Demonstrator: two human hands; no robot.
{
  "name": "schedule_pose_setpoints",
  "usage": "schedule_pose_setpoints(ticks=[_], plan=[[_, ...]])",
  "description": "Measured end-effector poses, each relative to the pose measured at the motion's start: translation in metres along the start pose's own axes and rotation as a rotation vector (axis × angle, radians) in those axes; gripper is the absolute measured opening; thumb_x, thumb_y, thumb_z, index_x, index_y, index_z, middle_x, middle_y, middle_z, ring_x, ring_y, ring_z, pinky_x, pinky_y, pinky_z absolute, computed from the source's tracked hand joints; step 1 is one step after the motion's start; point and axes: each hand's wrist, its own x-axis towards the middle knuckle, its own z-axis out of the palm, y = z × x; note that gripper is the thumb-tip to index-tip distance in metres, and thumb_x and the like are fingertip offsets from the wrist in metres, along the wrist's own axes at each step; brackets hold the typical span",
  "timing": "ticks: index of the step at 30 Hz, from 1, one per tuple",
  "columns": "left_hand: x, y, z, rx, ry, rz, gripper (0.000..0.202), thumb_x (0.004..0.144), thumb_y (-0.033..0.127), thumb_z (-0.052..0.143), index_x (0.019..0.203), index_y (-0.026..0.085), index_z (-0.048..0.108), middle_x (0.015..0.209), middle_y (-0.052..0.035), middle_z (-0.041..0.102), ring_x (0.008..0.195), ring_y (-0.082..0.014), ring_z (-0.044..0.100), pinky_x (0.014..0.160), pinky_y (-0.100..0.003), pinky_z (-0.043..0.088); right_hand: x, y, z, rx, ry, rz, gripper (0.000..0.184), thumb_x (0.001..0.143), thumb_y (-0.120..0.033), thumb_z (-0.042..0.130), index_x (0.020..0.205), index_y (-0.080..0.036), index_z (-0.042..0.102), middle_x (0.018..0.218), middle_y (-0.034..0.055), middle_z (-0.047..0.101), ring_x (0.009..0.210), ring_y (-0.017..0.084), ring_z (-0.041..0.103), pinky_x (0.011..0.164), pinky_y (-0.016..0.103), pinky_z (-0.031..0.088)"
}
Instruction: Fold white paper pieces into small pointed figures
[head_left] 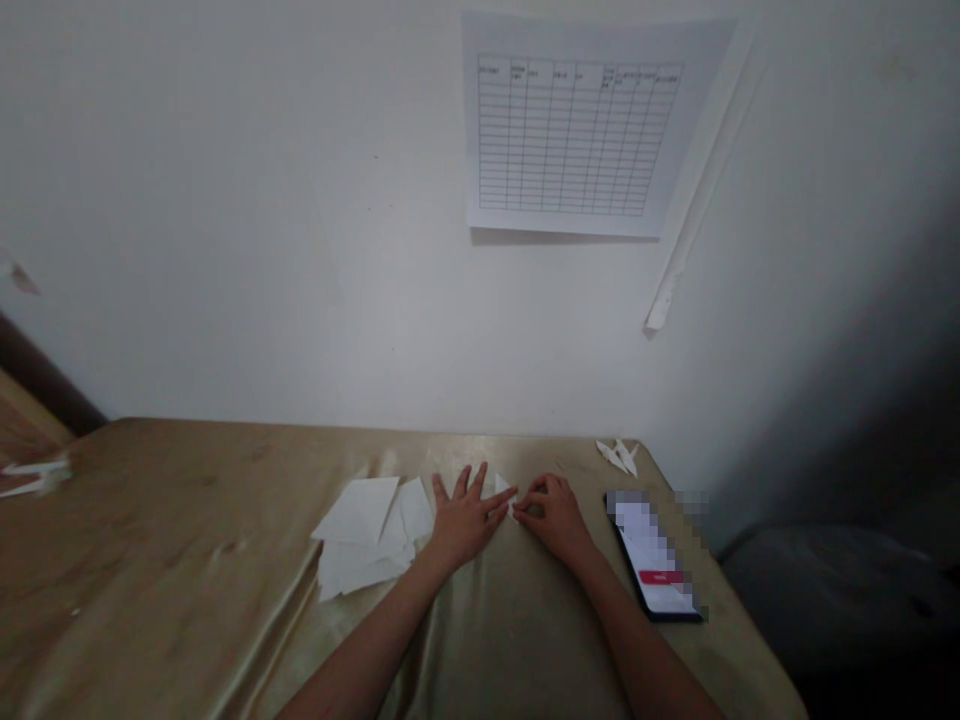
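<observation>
A small piece of folded white paper [502, 484] stands between my two hands, close to the table surface. My left hand [463, 520] has its thumb and index finger closed at the paper's lower edge, while its other fingers are spread out. From the right, my right hand [556, 515] pinches the same paper with curled fingers. My fingers cover part of the paper, so its full shape is hidden. Just left of my left hand lies a loose stack of white paper sheets [360, 545].
To the right a phone [660, 560] lies with its screen lit. Behind it, near the table corner, are small folded paper pieces [619, 456]. The table [187, 560] has a wrinkled gold-brown cover and meets a wall bearing a printed chart [574, 140].
</observation>
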Motion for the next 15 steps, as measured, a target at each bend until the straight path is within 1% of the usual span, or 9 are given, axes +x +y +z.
schedule_pose_setpoints(ticks=[5,9,15], plan=[[0.005,-0.001,0.002,0.010,0.008,-0.041,0.042,0.099,0.062,0.033,0.139,0.060,0.045,0.164,0.0000,0.033,0.151,-0.0396,0.024,0.110,-0.081,0.000,-0.001,-0.002,-0.001,-0.010,-0.003,0.000,0.006,0.082,-0.033,0.077,0.087,-0.031,0.079,0.109,0.0063,0.064,0.113,0.026,0.053,0.100,0.039,0.041],[0.011,-0.006,0.003,0.023,0.016,-0.061,0.044,0.099,0.063,0.030,0.140,0.060,0.043,0.165,-0.0017,0.031,0.150,-0.0432,0.024,0.108,-0.082,0.001,-0.002,-0.003,-0.001,-0.007,-0.002,0.012,0.005,0.083,-0.032,0.076,0.087,-0.031,0.079,0.109,0.0065,0.064,0.113,0.026,0.053,0.100,0.039,0.041],[0.016,-0.012,0.004,0.039,0.018,-0.134,0.046,0.097,0.066,0.032,0.142,0.060,0.040,0.166,-0.0002,0.027,0.151,-0.0468,0.020,0.109,-0.081,0.002,-0.004,-0.006,-0.003,0.000,-0.002,0.010,0.007,0.084,-0.035,0.075,0.088,-0.029,0.078,0.110,0.0068,0.063,0.112,0.025,0.053,0.099,0.039,0.041]])
